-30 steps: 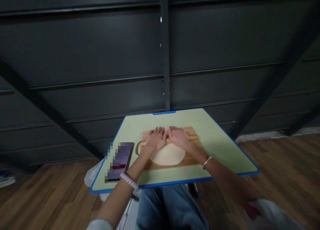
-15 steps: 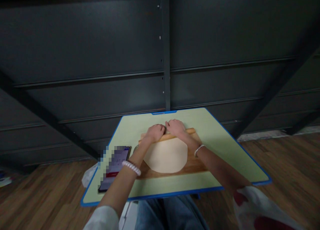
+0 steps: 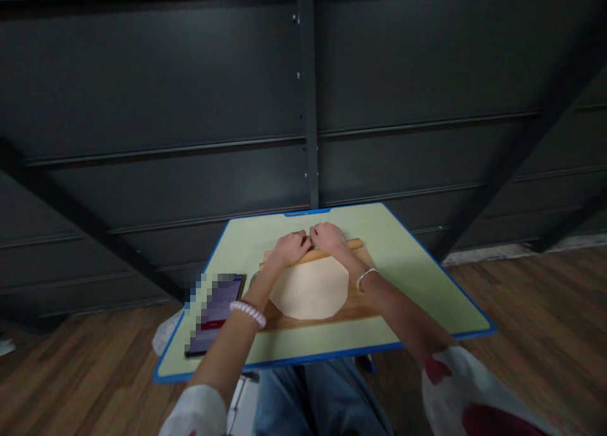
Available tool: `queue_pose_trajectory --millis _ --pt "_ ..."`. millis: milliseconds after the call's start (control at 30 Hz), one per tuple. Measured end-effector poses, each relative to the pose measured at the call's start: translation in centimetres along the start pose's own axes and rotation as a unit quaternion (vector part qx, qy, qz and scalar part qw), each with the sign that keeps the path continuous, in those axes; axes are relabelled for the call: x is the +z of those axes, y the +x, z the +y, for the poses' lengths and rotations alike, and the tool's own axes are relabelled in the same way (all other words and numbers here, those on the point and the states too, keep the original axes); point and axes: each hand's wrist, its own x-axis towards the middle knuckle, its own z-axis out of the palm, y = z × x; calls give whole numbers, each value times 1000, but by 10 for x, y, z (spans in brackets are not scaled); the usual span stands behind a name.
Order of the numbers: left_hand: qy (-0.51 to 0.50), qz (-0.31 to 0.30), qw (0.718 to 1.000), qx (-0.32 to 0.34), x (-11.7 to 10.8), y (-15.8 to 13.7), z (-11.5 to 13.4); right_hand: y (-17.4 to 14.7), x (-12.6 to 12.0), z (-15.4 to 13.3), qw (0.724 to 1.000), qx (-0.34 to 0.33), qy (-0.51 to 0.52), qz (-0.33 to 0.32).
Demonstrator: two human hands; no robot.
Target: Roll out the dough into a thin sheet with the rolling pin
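Observation:
A wooden rolling pin (image 3: 313, 255) lies crosswise over the far part of a flat, roundish sheet of pale dough (image 3: 310, 289). My left hand (image 3: 291, 248) rests on the pin left of its middle, fingers curled over it. Close beside it, my right hand (image 3: 329, 237) grips the pin to the right of the middle, the two thumbs almost touching. Under the dough is a wooden cutting board (image 3: 355, 308). The dough's far edge is hidden behind the pin and hands.
The board lies on a small pale green table (image 3: 408, 278) with a blue rim. A phone (image 3: 220, 313), partly pixelated, is left of my left forearm. Behind the table stands a dark panelled wall (image 3: 213, 107). A whitish plastic bag (image 3: 164, 332) shows beyond the table's left edge.
The view has shifted slightly, so table and board appear a little farther left and higher. Both hands stay on the rolling pin near the dough's far side.

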Motion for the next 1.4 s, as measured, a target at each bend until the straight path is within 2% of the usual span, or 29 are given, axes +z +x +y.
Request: queue_pose_trajectory --millis 167,433,600,733,867,1100,1167,1300,1400 --pt "-23 15 1000 4 1 -13 7 -16 2 2 1000 11 9 10" --pt "-26 80 996 22 11 -42 17 -58 2 1 998 -36 11 46" --pt "-12 121 991 61 16 -63 23 -94 1 3 992 -71 9 103" --pt "0 93 991 93 15 -82 27 -118 1 4 989 -96 5 109" --pt "-3 73 993 95 11 -105 36 -143 3 4 984 -138 -15 109" --pt "-12 58 992 115 11 -148 47 -190 14 -3 974 -160 -53 152" --pt "2 68 993 101 14 -160 53 -199 16 -4 974 -159 -55 150" --pt "47 127 991 -14 20 -176 73 -204 14 -2 972 -174 -56 147" --pt "48 122 990 -50 23 -172 81 -199 15 2 970 -185 -42 154"
